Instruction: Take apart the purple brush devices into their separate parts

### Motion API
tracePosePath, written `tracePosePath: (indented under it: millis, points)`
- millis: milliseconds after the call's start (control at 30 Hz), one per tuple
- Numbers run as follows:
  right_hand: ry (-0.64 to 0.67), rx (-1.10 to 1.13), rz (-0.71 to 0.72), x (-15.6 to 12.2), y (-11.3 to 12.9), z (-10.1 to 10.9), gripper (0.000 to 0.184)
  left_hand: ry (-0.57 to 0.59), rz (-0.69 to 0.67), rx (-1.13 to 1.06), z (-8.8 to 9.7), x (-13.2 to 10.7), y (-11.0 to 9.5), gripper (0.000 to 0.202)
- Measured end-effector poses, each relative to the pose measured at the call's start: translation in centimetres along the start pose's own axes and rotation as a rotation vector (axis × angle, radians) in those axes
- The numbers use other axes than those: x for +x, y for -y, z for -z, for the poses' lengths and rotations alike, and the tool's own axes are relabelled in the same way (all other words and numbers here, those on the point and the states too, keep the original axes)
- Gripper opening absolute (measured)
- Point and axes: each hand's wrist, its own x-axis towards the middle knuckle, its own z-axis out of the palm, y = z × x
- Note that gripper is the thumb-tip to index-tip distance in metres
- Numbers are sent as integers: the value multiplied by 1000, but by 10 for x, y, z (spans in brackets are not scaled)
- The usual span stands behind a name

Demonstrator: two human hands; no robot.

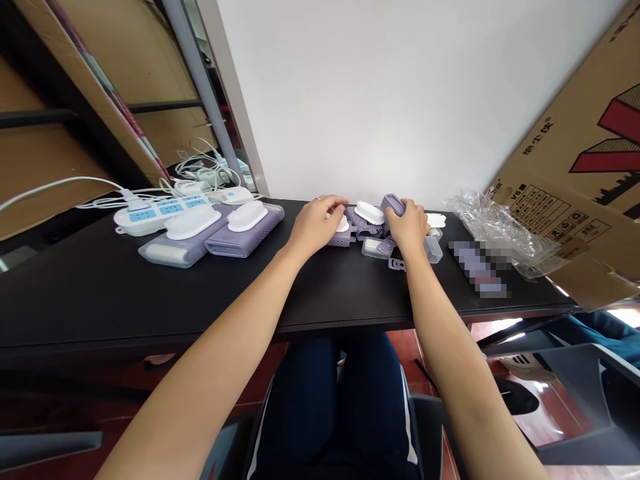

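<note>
My right hand (407, 227) grips a small purple plastic housing (394, 203), its fingers wrapped over the far side. My left hand (317, 223) curls over a purple piece with a white oval top (343, 225), thumb and fingers bent around it. Between the hands lies another purple part topped by a white oval piece (370, 213). A clear plastic case with a white insert (376, 248) rests nearer to me. Close to my right wrist are a flat purple piece with holes (397, 265) and a translucent box (433, 250). The right palm's underside is hidden.
Two larger purple boxes (246, 233) with white ovals on top sit at the left of the black table (330, 293). Behind them are a power strip (160, 212) and tangled cables. At right lie a blurred phone-like item (477, 267), clear plastic wrap (510, 233) and a cardboard box (565, 173).
</note>
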Motion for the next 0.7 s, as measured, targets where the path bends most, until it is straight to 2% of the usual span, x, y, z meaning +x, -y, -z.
tracePosePath:
  millis: [67, 167, 333, 467, 567, 700]
  points:
    - [18, -55, 12, -1, -1, -1, 47, 18, -31, 200, 7, -1, 2, 37]
    - [29, -90, 11, -2, -2, -3, 48, 127, 4, 377, 12, -3, 6, 41]
    - [20, -52, 25, -1, -5, -5, 47, 309, 44, 339, 15, -3, 16, 58]
    - [-23, -10, 44, -1, -7, -8, 48, 343, 40, 309, 16, -2, 24, 66]
    - [-40, 16, 71, -3, -4, -6, 50, 345, 54, 320, 18, -1, 23, 64]
    - [-19, 49, 192, -9, 3, -2, 47, 333, 94, 409, 23, 0, 16, 65]
